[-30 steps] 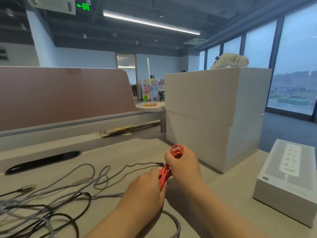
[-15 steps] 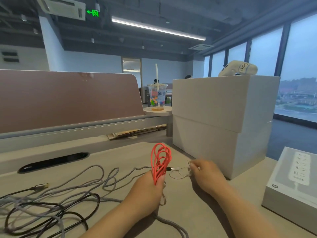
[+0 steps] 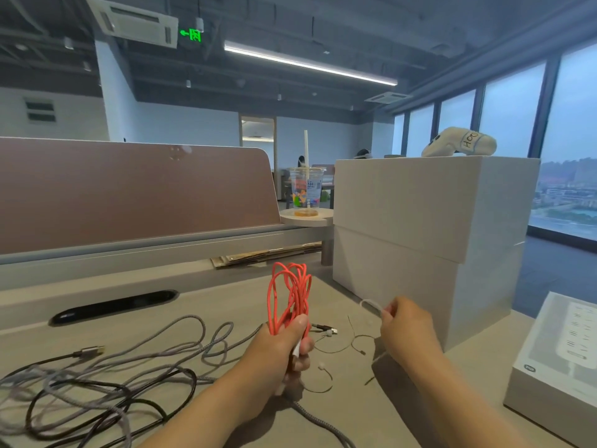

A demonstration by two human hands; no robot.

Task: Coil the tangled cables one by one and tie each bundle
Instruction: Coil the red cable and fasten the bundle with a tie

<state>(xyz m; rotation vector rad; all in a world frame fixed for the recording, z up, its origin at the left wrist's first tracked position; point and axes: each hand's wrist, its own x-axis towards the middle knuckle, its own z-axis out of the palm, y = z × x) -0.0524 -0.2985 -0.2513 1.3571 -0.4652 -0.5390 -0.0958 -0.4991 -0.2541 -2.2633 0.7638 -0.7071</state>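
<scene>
My left hand [image 3: 281, 354] grips a coiled red cable [image 3: 289, 295] at its lower end, and the loops stand upright above my fist. My right hand [image 3: 403, 328] is lifted off the desk to the right and pinches a thin white tie [image 3: 370, 303] between its fingertips. A tangle of grey and black cables [image 3: 97, 383] lies on the desk at the left, with a gold plug [image 3: 92, 350] at one end. Thin wire ties [image 3: 352, 344] lie loose on the desk between my hands.
Two stacked white boxes [image 3: 429, 247] stand close behind my right hand. A white power-strip box [image 3: 562, 360] sits at the right desk edge. A brown divider [image 3: 135, 192] and a cable slot [image 3: 113, 307] run along the back. A plastic cup [image 3: 305, 195] stands on a round shelf.
My right hand let go of the red coil, reached to the desk by the boxes and lifted a white tie. My left hand kept the coil and raised it upright.
</scene>
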